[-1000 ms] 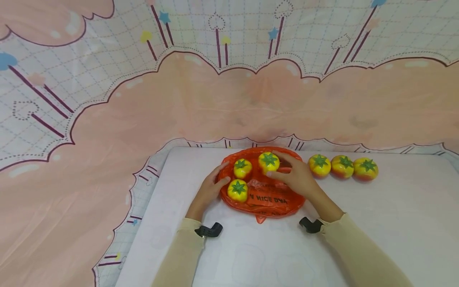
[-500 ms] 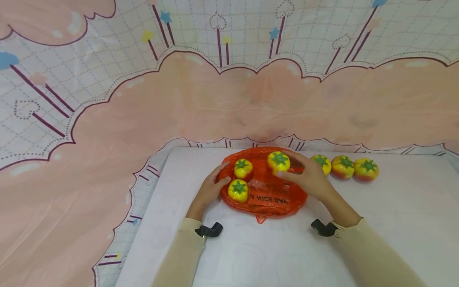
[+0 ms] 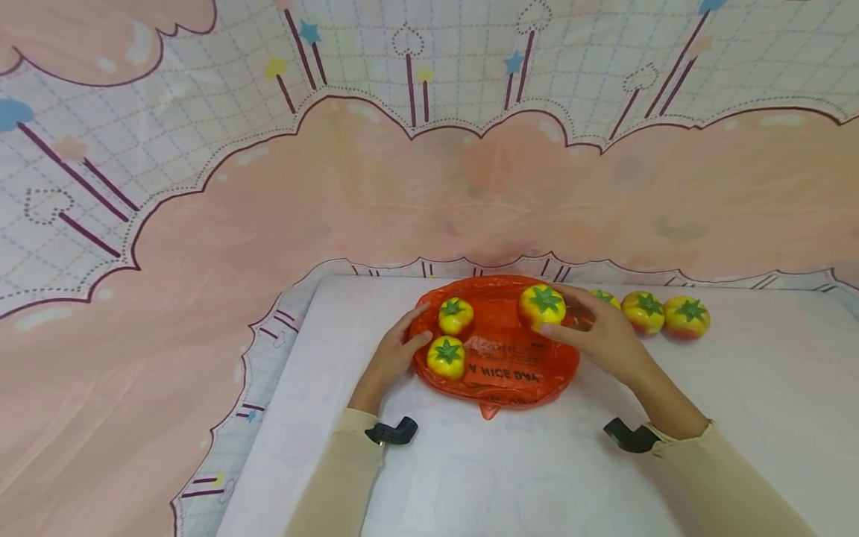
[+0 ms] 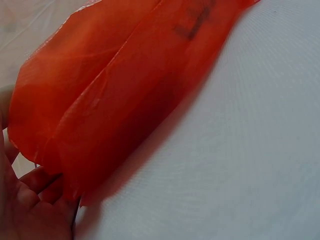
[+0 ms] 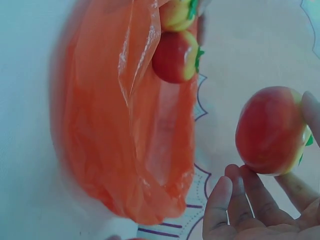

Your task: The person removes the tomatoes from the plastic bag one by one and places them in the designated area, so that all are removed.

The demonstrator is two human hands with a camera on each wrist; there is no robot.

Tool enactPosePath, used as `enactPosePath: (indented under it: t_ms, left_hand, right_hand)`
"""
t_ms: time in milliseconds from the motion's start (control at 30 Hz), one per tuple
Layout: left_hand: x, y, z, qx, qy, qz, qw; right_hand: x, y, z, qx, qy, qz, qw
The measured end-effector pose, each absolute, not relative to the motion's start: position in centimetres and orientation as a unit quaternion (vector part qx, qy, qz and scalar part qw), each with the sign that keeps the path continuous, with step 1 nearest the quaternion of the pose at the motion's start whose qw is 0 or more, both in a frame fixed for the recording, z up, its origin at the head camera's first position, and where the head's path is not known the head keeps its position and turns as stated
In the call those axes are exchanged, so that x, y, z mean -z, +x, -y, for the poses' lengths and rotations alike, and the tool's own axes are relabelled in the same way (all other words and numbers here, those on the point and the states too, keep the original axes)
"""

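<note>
My right hand (image 3: 607,332) holds a yellow-and-red toy fruit with a green star-shaped top (image 3: 541,306) between thumb and fingertips, over the right part of an opened red plastic bag (image 3: 499,377). In the right wrist view the held toy fruit (image 5: 272,131) is raised beside the bag's mouth. At the bag's left end my left hand (image 3: 392,354) cups its edge, thumb and fingers curled about it; the left wrist view shows the fingers against the red plastic (image 4: 100,130). Inside the bag, on the left, sit two similar toy fruits, one behind (image 3: 455,317) and one in front (image 3: 446,358).
Right of the bag, along the back of the white table (image 3: 510,477), three more toy fruits stand in a row, such as the rightmost one (image 3: 686,318); the nearest (image 3: 606,297) is partly covered by my right hand. A patterned cloth (image 3: 436,201) rises behind the table.
My right hand has moved rightward across the bag with the toy fruit in its fingers, now overlapping the row on the right. The left hand and the two fruits in the bag have stayed put.
</note>
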State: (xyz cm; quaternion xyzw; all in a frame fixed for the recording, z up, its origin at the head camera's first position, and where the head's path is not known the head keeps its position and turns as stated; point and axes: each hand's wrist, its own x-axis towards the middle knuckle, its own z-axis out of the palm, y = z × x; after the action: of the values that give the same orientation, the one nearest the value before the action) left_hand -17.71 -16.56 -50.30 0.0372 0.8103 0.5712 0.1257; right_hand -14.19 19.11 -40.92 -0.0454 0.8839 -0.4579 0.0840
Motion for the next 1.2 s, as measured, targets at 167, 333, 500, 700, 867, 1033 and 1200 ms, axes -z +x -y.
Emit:
enactPosePath:
  t_ms: [167, 333, 500, 700, 867, 1033, 1200]
  left_hand:
    - [50.3, -17.8, 16.5, -0.568, 0.035, -0.812, 0.126]
    - [50.4, -17.8, 16.4, -0.57, 0.034, -0.811, 0.127]
    - [50.4, -17.8, 16.4, -0.569, 0.029, -0.811, 0.132]
    - [50.4, -17.8, 16.5, -0.573, 0.02, -0.808, 0.136]
    - [50.3, -17.7, 16.5, -0.576, 0.033, -0.807, 0.127]
    - [50.3, -17.8, 16.5, -0.572, 0.035, -0.81, 0.125]
    - [50.3, -17.7, 16.6, -0.569, 0.032, -0.812, 0.126]
  right_hand:
    - [40.7, -13.9, -20.0, 0.451, -0.041, -0.888, 0.081]
    - [40.7, -13.5, -21.2, 0.456, -0.047, -0.886, 0.069]
    - [40.3, -13.3, -22.2, 0.457, -0.049, -0.886, 0.059]
    - [39.7, -13.1, -23.1, 0.448, -0.038, -0.892, 0.048]
    - [39.6, -12.9, -24.0, 0.443, -0.024, -0.895, 0.057]
    - [39.7, -12.6, -24.7, 0.436, -0.024, -0.898, 0.048]
    - [39.7, -12.5, -25.2, 0.431, -0.025, -0.901, 0.039]
